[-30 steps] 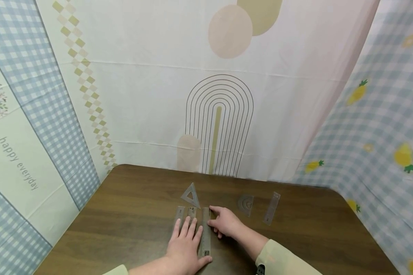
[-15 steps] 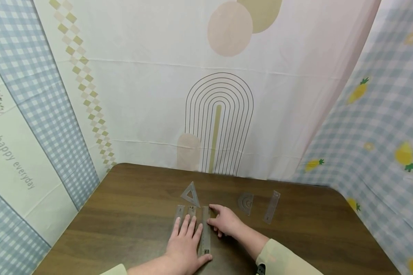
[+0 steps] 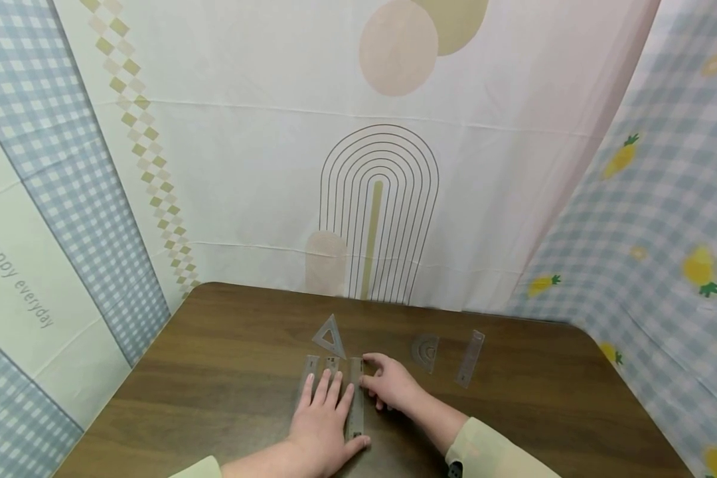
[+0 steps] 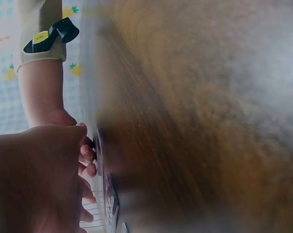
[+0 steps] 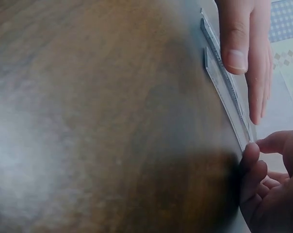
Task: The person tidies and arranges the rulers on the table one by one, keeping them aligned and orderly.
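In the head view, my left hand lies with straight fingers spread over several clear straight rulers placed side by side. Its middle fingers cover parts of the left ruler and the middle ruler. The forefinger touches the left edge of the right-hand ruler, while the thumb lies by that ruler's near end. At its far end, my right hand pinches the ruler's right edge with thumb and forefinger, the other fingers curled. The right wrist view shows two rulers lying at a slight angle.
Beyond the rulers lies a clear set square. To the right are a clear protractor and a short clear ruler. The brown wooden table ends at a patterned cloth wall.
My left forefinger and thumb have shifted slightly, the forefinger coming onto the right-hand ruler's edge. The right hand stays at that ruler's far end. The head view has drifted a little.
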Demonstrator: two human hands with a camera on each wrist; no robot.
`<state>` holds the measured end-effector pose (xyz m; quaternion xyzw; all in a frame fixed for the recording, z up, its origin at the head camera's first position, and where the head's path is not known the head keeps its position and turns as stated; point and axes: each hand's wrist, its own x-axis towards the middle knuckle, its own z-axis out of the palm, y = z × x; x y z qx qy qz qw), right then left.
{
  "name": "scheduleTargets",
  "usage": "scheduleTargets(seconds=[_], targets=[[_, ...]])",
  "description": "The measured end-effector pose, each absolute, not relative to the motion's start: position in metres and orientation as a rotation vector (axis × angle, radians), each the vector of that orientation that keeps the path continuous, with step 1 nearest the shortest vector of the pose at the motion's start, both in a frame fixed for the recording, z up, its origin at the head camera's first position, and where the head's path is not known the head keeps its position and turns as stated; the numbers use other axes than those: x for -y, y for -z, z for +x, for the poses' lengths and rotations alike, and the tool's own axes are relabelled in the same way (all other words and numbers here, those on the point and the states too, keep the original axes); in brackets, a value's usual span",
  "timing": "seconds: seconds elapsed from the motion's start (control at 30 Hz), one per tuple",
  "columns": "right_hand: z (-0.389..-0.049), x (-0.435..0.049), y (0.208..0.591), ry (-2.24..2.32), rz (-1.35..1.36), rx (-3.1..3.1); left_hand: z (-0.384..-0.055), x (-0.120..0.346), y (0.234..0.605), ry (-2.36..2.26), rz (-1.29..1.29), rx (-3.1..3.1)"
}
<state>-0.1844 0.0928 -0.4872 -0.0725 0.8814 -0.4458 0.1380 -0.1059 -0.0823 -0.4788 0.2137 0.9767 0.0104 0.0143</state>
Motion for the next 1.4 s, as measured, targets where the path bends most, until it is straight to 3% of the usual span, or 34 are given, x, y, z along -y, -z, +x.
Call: scheduleTargets(seconds=[0.7, 1.4], targets=[[-0.188, -0.122, 0.480, 1.641, -0.052, -2.623, -0.121, 0.068, 0.473, -0.212, 0.684, -2.989], [-0.187, -0.169, 0.470, 1.672, 0.219, -2.657, -0.148, 0.028, 0.457, -0.202, 0.696, -2.993]])
